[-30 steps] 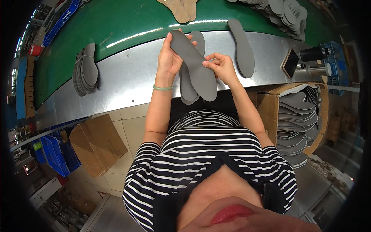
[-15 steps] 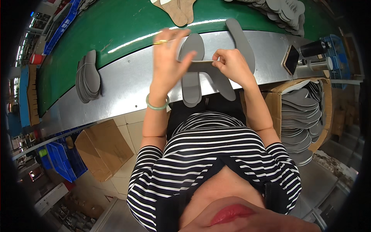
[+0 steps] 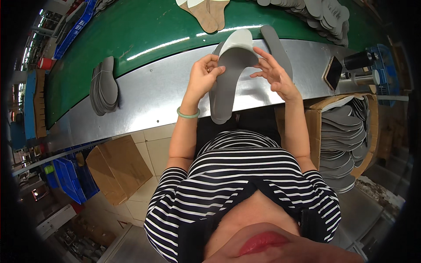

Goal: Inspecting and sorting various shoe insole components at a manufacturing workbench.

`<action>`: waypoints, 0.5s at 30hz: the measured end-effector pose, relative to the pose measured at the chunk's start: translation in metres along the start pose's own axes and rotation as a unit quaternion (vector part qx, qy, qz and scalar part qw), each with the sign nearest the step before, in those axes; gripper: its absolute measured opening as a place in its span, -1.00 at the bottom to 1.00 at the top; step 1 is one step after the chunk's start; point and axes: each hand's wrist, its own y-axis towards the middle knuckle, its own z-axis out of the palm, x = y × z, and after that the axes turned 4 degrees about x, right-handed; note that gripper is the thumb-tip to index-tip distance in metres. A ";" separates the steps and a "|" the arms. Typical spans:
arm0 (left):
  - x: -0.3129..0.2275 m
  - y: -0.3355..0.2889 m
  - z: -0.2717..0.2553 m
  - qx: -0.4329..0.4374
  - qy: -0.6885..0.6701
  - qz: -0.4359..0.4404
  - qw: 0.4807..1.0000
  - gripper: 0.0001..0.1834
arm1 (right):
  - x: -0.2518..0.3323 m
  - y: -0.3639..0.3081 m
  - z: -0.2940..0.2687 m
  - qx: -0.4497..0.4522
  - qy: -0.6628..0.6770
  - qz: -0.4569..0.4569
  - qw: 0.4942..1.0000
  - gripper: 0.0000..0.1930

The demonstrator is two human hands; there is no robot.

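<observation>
A grey insole (image 3: 231, 79) lies lengthwise before me, over at least one other grey insole (image 3: 214, 93) whose edge shows at its left. A pale white curved piece (image 3: 240, 38) rises at its far, wide end; I cannot tell whether it is a sheet or the insole's underside. My left hand (image 3: 205, 75) pinches the insole's left edge between thumb and fingers. At the right edge my right hand (image 3: 278, 78) has its fingers spread, with the fingertips close to the insole. Just beyond that hand, a single grey insole (image 3: 278, 48) rests on the metal table edge.
A banded stack of grey insoles (image 3: 104, 87) stands at left on the metal strip (image 3: 151, 94). Tan insole-shaped pieces (image 3: 209, 17) and heaped grey insoles (image 3: 324, 19) lie on the green surface. At right are a phone (image 3: 332, 72) and a carton (image 3: 312, 125) of insoles.
The insole has swung from crosswise to lengthwise, its far end now showing white. My left hand has closed on its left edge; my right hand has opened from a pinch.
</observation>
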 end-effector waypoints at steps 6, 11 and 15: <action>0.006 -0.002 0.009 -0.033 -0.041 -0.007 0.999 -0.67 | -0.030 0.017 0.021 -0.161 -0.040 -0.003 0.986 -0.39; 0.008 -0.006 0.012 -0.025 -0.076 -0.004 0.997 -0.66 | -0.048 0.029 0.023 -0.293 -0.255 -0.054 0.920 -0.69; 0.012 -0.008 0.009 -0.003 -0.095 -0.017 0.995 -0.63 | -0.046 0.034 0.026 -0.320 0.021 -0.074 0.944 -0.76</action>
